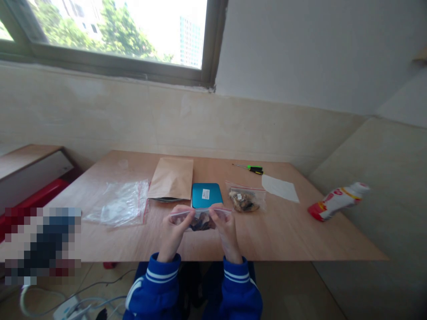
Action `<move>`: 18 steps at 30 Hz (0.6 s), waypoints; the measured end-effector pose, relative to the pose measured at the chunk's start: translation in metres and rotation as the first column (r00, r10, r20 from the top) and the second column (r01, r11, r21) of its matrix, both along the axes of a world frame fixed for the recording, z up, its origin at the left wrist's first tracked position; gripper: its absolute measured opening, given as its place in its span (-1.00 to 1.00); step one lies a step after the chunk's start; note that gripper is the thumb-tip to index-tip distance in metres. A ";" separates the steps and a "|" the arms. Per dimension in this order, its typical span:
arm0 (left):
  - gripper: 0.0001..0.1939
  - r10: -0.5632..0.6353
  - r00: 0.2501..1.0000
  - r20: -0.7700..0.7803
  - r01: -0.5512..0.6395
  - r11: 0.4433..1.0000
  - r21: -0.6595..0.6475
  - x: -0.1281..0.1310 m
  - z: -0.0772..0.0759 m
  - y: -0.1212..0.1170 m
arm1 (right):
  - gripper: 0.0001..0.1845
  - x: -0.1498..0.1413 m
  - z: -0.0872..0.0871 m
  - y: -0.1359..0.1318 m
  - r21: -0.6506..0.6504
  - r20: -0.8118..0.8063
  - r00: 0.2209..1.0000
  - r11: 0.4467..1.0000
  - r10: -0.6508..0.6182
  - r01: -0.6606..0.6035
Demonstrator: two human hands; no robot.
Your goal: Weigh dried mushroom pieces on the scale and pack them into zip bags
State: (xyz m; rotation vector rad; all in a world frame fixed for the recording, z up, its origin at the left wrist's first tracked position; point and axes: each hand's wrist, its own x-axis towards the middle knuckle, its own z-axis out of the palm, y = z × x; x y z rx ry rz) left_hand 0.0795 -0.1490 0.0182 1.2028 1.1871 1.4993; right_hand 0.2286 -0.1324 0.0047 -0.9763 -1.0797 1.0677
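The print on the white label point(206, 194) and bottle point(335, 202) is unreadable.

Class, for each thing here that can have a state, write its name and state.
Left hand: pinching the bag
Right hand: pinching the bag
Held bag: partly filled; seal unclear
Brown pouch: lying flat, mouth slightly open
Clear bags: flat, seemingly empty
Tabletop bag: filled
Bottle: capped
Screwdrivers: lying down
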 end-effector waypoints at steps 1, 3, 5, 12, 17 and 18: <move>-0.77 0.009 1.000 0.003 -0.009 1.000 0.006 0.000 -0.001 0.000 | -0.78 0.000 0.001 0.000 -0.011 -0.005 1.000 1.000 0.024 -0.024; -0.78 0.006 1.000 0.010 -0.006 1.000 0.012 0.001 -0.002 0.000 | -0.76 -0.001 0.004 -0.001 -0.026 -0.005 0.997 0.997 0.078 -0.078; -0.78 -0.029 0.999 0.030 0.029 1.000 0.000 0.001 -0.001 0.000 | -0.78 -0.002 0.006 -0.001 -0.023 0.001 0.993 0.993 0.114 -0.114; -0.74 -0.185 0.981 0.052 0.186 0.982 -0.027 -0.004 0.005 0.000 | -0.84 -0.003 0.008 -0.002 0.104 0.091 0.995 0.994 0.036 -0.045; -0.77 -0.157 0.988 -0.009 0.157 0.988 0.001 -0.002 0.002 -0.001 | -0.85 -0.005 0.010 -0.004 0.166 0.090 0.996 0.986 -0.007 -0.008; -0.78 -0.133 0.991 -0.022 0.133 0.991 0.014 -0.001 0.002 -0.001 | -0.86 -0.005 0.011 -0.004 0.170 0.084 0.996 0.985 -0.010 -0.004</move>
